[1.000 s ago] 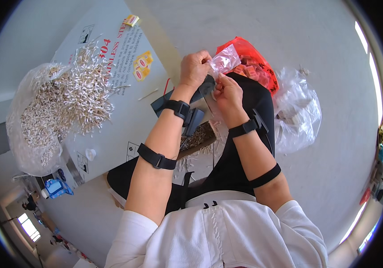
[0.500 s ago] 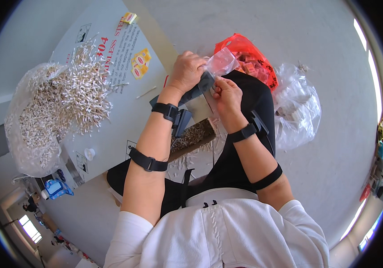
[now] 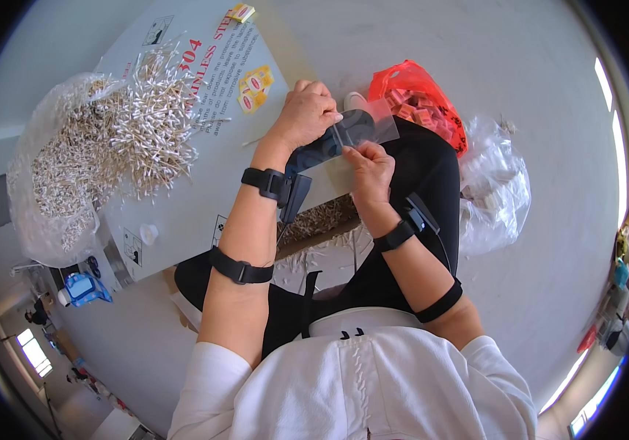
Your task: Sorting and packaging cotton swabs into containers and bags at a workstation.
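The small, flat bag of clear plastic film (image 3: 377, 130) is held up between the two hands, above the dark trousers (image 3: 432, 183) and just off the corner of the table. Its near edge runs slantwise, from upper left down to lower right, and from this edge the film spreads away to the right; which side is the longer one I cannot tell, because the film is see-through. The table (image 3: 175, 227) is covered with a pale grey sheet with red and black print. On its left part, a big heap of white cotton swabs (image 3: 153, 128) spills from a large clear plastic sack (image 3: 57, 246), and some flat yellow-and-white packets (image 3: 254, 88) lie nearer to the hands. Below the table edge is a long brown cardboard box (image 3: 322, 238) with swabs inside. To the right, a red plastic bag (image 3: 410, 73) with pinkish-red packs (image 3: 423, 116) and a clear plastic bag with whitish contents (image 3: 490, 205) stand by the grey floor (image 3: 564, 183); a bright window (image 3: 33, 352) shows at lower left. The left hand (image 3: 305, 116) pinches the upper end of the near edge between thumb and fingers, and the right hand (image 3: 371, 170) pinches its lower end, so the film extends beyond both fingertips.
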Action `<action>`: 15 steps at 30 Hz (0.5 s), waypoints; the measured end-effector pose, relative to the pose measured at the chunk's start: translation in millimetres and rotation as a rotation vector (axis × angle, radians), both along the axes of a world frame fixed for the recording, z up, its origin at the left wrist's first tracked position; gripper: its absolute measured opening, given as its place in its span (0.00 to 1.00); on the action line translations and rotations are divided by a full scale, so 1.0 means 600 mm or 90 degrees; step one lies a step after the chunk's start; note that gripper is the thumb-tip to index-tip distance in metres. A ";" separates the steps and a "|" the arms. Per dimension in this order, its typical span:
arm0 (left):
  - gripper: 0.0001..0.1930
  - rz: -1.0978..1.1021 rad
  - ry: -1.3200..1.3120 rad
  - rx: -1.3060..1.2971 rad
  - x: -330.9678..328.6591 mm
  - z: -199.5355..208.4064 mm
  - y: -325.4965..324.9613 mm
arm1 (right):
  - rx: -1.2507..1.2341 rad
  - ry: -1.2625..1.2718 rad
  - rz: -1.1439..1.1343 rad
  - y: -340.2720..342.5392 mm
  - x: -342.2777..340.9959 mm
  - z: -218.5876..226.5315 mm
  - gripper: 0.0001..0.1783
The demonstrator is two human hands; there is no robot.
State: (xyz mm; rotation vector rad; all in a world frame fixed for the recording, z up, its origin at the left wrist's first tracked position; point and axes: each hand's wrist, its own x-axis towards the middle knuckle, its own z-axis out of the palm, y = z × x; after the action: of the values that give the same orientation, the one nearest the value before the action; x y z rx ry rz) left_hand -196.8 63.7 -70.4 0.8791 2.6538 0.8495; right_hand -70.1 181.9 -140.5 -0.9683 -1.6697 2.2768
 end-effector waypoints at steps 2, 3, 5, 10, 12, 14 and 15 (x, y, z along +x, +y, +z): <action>0.07 -0.005 0.013 -0.044 0.002 0.007 -0.005 | 0.136 -0.003 0.020 -0.007 -0.002 0.003 0.10; 0.07 -0.014 0.027 -0.090 0.003 0.010 -0.007 | 0.231 0.001 0.034 -0.009 0.000 0.005 0.12; 0.07 -0.006 0.024 -0.112 0.004 0.018 -0.010 | 0.327 0.006 0.052 -0.011 -0.003 0.015 0.14; 0.08 0.011 0.033 -0.133 0.011 0.019 -0.010 | 0.284 -0.063 0.072 -0.008 -0.008 0.025 0.15; 0.09 0.031 0.088 -0.113 0.018 0.014 -0.011 | 0.290 -0.068 0.080 -0.009 -0.010 0.026 0.15; 0.09 0.052 0.118 -0.119 0.026 0.011 -0.005 | 0.294 -0.071 0.092 -0.007 -0.011 0.026 0.14; 0.10 0.069 0.148 -0.123 0.031 0.010 -0.001 | 0.316 -0.072 0.109 -0.002 -0.008 0.028 0.14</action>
State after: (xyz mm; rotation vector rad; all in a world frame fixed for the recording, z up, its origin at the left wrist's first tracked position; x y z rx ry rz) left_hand -178.2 63.3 -64.2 0.8381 2.9463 0.5263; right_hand -74.8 180.9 -123.9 -0.8720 -2.2889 1.7718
